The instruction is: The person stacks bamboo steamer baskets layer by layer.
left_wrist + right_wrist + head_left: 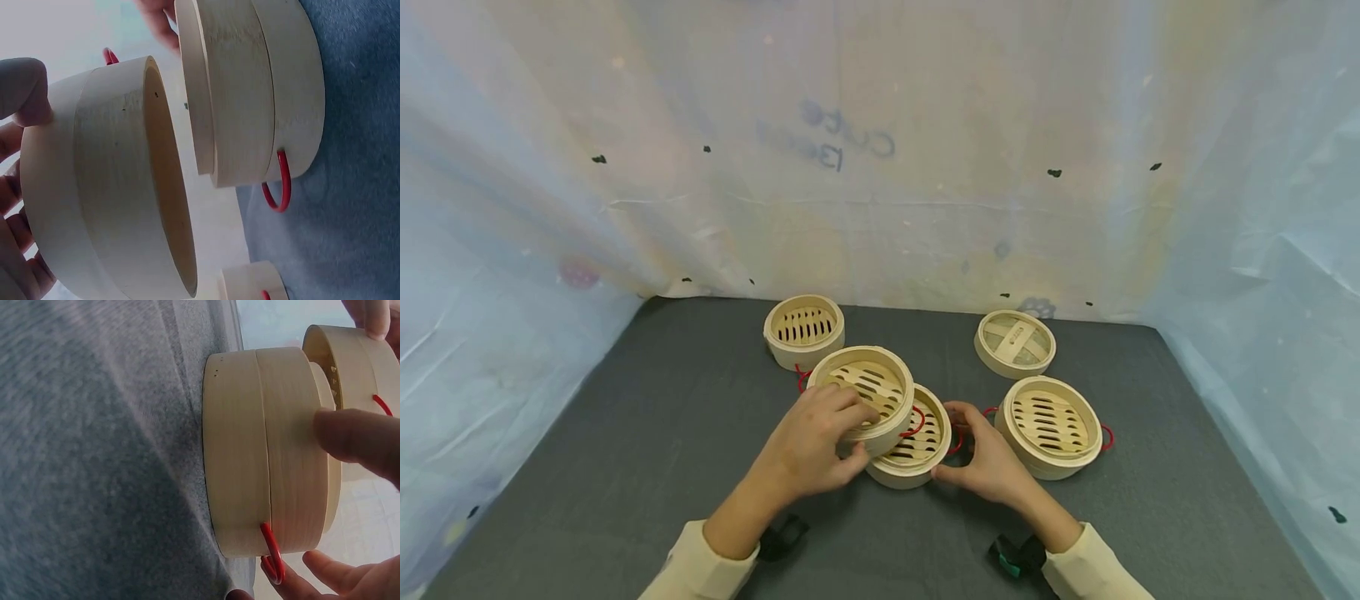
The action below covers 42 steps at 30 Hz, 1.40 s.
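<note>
The left hand [822,435] grips a tilted steamer [886,385] above and left of the lower steamer [925,446], which the right hand [987,462] holds on the counter [700,450]. Lowered at that slant, it could seat crooked or trap its red loop [919,422].

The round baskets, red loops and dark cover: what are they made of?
The round baskets look like pale bamboo or wood, smooth and seemingly unpainted, with fine grain. The red loops could be plastic or cord, given their smooth, slight shine. The dark cover looks like matte fabric, perhaps felt, from its fuzzy surface.
</note>
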Available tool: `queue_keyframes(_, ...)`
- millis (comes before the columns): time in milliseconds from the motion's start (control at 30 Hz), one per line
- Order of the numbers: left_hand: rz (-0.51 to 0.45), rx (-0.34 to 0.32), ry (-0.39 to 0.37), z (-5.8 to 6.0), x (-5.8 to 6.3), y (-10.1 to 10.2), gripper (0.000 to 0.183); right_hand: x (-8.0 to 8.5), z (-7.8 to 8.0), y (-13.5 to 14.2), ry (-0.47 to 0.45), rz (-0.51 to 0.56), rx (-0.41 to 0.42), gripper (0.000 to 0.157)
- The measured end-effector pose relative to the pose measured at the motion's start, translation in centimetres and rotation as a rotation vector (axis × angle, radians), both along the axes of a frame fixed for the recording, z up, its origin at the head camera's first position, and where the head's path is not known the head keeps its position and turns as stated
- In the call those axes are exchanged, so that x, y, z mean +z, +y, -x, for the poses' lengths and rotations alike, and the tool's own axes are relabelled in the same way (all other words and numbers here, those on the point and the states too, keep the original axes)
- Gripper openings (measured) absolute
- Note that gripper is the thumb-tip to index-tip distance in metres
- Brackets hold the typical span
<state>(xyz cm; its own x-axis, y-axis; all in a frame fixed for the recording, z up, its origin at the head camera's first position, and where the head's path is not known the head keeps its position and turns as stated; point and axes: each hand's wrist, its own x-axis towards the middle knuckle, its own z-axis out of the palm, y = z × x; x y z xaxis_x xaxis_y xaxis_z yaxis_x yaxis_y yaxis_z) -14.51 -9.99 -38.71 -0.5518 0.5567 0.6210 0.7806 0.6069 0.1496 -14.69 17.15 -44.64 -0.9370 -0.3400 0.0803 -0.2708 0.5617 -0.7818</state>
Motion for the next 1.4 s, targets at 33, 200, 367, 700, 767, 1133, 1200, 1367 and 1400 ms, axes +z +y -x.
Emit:
queue_keyframes(33, 0.002, -0.002, -0.001, 0.0, 0.0, 0.1, 0.032, 0.0, 0.0, 0.0, 0.000, 0.001, -0.001, 0.084)
queue_keyframes(200, 0.012, -0.001, -0.017, 0.1, -0.2, 0.7, 0.033, 0.0, 0.1, 0.1, 0.000, 0.001, -0.006, 0.083)
queue_keyframes(367, 0.005, -0.009, -0.017, -0.1, -0.3, 1.2, 0.032, -0.1, 0.1, 0.2, -0.014, 0.002, -0.009, 0.083)
queue_keyframes(700, -0.018, -0.021, 0.008, -0.2, -0.6, 2.4, 0.033, 0.3, 0.1, 0.1, -0.033, -0.008, -0.024, 0.084)
queue_keyframes(767, -0.022, -0.012, 0.009, -0.3, -0.7, 2.6, 0.032, 0.3, 0.1, 0.1, -0.037, -0.009, -0.024, 0.085)
queue_keyframes(1133, -0.029, 0.028, 0.019, -0.7, -0.6, 3.9, 0.032, 0.2, 0.1, 0.2, -0.048, 0.011, -0.022, 0.084)
queue_keyframes(1200, -0.017, 0.032, 0.008, -0.8, -0.7, 4.0, 0.031, 0.1, 0.1, 0.3, -0.044, 0.015, -0.023, 0.084)
queue_keyframes(1367, 0.005, 0.039, -0.002, -1.0, -0.9, 4.4, 0.031, 0.1, 0.2, 0.6, -0.021, 0.034, -0.007, 0.084)
queue_keyframes(1400, 0.007, 0.040, 0.000, -1.0, -0.9, 4.5, 0.032, 0.1, 0.2, 0.6, -0.016, 0.038, -0.002, 0.084)
